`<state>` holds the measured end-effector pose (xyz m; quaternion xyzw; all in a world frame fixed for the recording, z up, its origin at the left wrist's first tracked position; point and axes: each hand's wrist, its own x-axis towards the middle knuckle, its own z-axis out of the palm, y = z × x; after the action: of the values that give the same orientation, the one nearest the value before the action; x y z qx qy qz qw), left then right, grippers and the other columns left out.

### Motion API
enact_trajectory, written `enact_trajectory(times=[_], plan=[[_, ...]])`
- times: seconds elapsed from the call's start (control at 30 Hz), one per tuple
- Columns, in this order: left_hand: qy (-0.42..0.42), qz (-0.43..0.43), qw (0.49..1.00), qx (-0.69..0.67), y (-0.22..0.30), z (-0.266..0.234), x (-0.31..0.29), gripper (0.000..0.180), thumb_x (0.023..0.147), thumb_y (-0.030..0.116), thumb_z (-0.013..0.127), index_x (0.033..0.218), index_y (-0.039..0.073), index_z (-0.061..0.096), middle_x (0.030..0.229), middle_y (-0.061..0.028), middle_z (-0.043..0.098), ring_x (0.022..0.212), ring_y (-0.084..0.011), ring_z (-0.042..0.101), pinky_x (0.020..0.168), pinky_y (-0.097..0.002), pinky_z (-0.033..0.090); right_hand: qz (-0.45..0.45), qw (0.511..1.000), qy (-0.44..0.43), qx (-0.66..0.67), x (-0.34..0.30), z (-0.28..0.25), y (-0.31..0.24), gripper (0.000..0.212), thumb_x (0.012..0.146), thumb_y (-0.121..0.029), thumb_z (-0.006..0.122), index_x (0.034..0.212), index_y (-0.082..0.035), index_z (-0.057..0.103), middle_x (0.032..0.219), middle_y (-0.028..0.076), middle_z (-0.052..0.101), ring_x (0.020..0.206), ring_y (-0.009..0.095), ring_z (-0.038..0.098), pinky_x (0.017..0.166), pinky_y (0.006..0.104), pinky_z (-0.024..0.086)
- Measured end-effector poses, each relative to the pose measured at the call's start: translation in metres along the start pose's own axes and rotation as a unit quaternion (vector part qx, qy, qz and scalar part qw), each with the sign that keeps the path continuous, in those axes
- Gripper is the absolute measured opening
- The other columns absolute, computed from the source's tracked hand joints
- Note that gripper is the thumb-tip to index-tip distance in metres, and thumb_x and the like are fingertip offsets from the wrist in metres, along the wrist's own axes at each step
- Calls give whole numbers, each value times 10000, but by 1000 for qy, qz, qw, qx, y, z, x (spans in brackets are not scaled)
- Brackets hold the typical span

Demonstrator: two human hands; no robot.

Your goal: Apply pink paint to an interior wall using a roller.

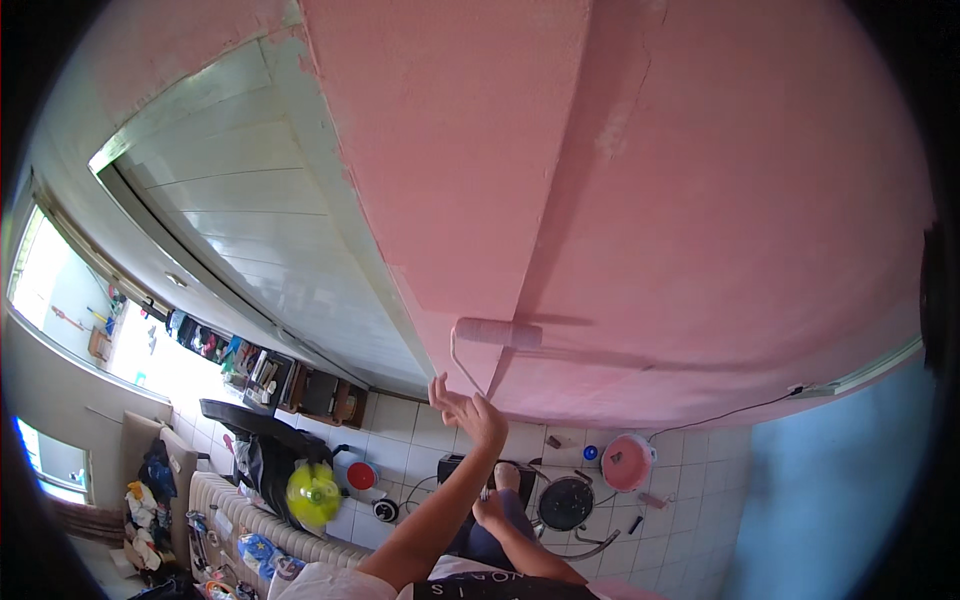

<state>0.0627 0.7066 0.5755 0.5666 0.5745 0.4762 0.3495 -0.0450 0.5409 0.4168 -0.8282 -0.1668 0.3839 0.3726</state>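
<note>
A paint roller (498, 333) with a pale pink sleeve lies against the pink wall (450, 220), by a vertical wall edge. Its thin bent frame runs down to my raised left hand (468, 412), which holds it with some fingers stretched out; the grip is largely hidden behind the hand. My right hand (488, 512) is lower, near my leg, with its fingers closed. What it holds, if anything, is hard to make out. Below it a bare foot (507, 476) shows beside a dark step or box (455, 468).
A round black stool (566, 504), a pink basin (628, 463) and a blue lid (590, 452) are on the tiled floor at right. Leftward are a red-filled container (362, 475), a yellow-green round object (313, 495) and a sofa (270, 525). A cable (720, 415) hangs along the wall.
</note>
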Motion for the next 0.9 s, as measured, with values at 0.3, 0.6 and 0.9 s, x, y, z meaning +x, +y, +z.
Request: enact_trajectory(times=[0.3,0.6,0.9], plan=[[-154,-49,986,-40,107,-12,16,410,903,151,357,1225,-103,349,1325,-272,288,1239,-412,259,1058,-458,168,-232,969,65,62,69,-14,-50,436,844,-373,568,661,21,597,582,210,587,581,330,623,522,432,414],[-24,48,999,-5,17,-19,-12,516,767,115,379,1265,-9,331,1301,-201,295,1247,-345,272,1022,-459,182,47,999,1,-27,-15,-11,-12,457,788,-435,598,614,-14,640,601,208,611,638,345,647,596,450,470],[-55,293,939,170,-7,-8,36,369,785,76,441,1144,-11,452,1253,-203,332,1107,-338,334,934,-424,223,-138,985,53,88,21,-5,-81,416,818,-311,583,620,55,586,533,222,562,579,354,631,504,461,409]])
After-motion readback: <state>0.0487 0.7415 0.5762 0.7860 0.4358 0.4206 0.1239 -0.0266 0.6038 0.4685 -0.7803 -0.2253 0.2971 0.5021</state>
